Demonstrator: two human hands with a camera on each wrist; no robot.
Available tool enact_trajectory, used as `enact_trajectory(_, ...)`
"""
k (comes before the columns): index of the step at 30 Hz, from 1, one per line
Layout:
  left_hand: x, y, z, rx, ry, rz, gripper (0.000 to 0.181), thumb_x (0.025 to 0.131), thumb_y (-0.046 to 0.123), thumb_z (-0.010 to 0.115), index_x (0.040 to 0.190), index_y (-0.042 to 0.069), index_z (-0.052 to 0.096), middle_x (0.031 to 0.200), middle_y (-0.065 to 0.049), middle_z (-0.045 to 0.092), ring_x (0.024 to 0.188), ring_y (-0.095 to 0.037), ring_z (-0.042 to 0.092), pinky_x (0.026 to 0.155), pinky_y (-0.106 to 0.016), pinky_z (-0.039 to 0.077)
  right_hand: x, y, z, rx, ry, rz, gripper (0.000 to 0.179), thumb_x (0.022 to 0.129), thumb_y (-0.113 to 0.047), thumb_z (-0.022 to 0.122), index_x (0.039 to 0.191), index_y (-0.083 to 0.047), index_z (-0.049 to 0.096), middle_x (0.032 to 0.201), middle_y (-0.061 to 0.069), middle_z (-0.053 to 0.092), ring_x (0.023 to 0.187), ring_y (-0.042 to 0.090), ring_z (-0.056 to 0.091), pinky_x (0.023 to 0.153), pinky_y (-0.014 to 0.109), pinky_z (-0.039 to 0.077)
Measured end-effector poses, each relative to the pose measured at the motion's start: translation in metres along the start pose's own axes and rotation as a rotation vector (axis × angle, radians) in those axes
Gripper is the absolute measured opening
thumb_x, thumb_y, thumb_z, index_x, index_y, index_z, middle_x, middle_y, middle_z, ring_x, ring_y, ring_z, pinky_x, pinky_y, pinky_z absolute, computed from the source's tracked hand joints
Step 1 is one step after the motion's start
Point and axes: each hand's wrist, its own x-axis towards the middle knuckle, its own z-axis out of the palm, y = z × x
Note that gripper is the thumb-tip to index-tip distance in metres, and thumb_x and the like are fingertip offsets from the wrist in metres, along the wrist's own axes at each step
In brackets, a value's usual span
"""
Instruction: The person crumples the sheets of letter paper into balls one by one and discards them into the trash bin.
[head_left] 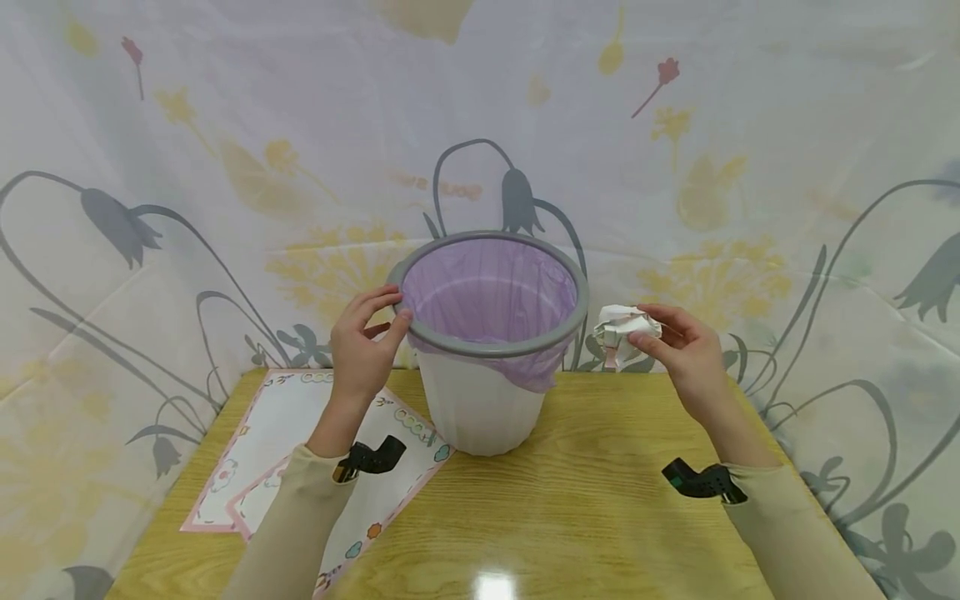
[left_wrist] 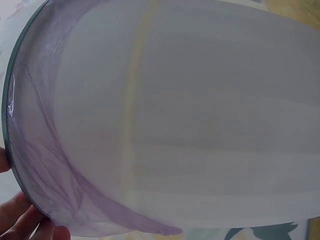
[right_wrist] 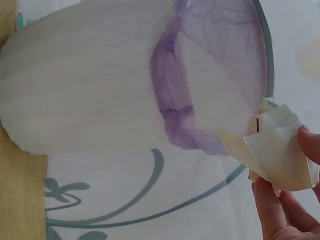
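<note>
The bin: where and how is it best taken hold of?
Probably by its gray rim, coming from the left, where the left hand holds it. The bin stands upright, and the rim juts out past walls that narrow downward, so curled fingers should be able to hook underneath.

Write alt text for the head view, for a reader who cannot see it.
A right hand holds crumpled paper beside a white bin with a purple liner, while the left hand touches its grey rim. The bin stands on a table, with bordered sheets to its left and a flower-patterned backdrop behind.
</note>
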Motion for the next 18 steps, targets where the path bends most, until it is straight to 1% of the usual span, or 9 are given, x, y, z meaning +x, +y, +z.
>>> enact_trajectory(2, -0.001, 0.007, 0.000, 0.007, 0.007, 0.004, 0.023, 0.090, -0.005, 0.068, 0.110, -0.015, 0.067, 0.123, -0.028, 0.062, 0.117, -0.037, 0.058, 0.076, -0.014, 0.052, 0.007, -0.007, 0.001, 0.010, -0.009, -0.003, 0.034, 0.092, 0.004, 0.068, 0.124, -0.004, 0.066, 0.119, -0.001, 0.062, 0.103, 0.009, 0.064, 0.082, 0.017, 0.053)
enact_trajectory(11, -0.003, 0.009, 0.004, 0.019, 0.018, 0.023, 0.019, 0.091, -0.004, 0.067, 0.108, -0.013, 0.068, 0.120, -0.028, 0.062, 0.119, -0.038, 0.056, 0.071, -0.013, 0.051, 0.042, -0.034, 0.004, 0.063, -0.056, -0.028, 0.032, 0.092, 0.006, 0.066, 0.122, -0.004, 0.067, 0.120, 0.004, 0.060, 0.104, 0.012, 0.062, 0.084, 0.019, 0.053)
enact_trajectory(14, -0.003, 0.008, 0.003, 0.024, 0.023, 0.028, 0.019, 0.091, -0.004, 0.067, 0.108, -0.013, 0.067, 0.120, -0.028, 0.062, 0.120, -0.038, 0.056, 0.071, -0.012, 0.051, 0.056, -0.043, 0.007, 0.069, -0.068, -0.014, 0.032, 0.092, 0.004, 0.067, 0.123, -0.006, 0.067, 0.120, 0.005, 0.060, 0.106, 0.014, 0.061, 0.085, 0.020, 0.053)
enact_trajectory(18, -0.002, 0.008, 0.002, 0.033, 0.030, 0.034, 0.019, 0.091, -0.004, 0.067, 0.108, -0.013, 0.067, 0.120, -0.028, 0.062, 0.119, -0.038, 0.056, 0.070, -0.012, 0.050, 0.075, -0.051, 0.016, 0.033, -0.101, 0.016, 0.032, 0.092, 0.000, 0.069, 0.124, -0.006, 0.066, 0.122, 0.005, 0.059, 0.107, 0.016, 0.061, 0.086, 0.021, 0.053)
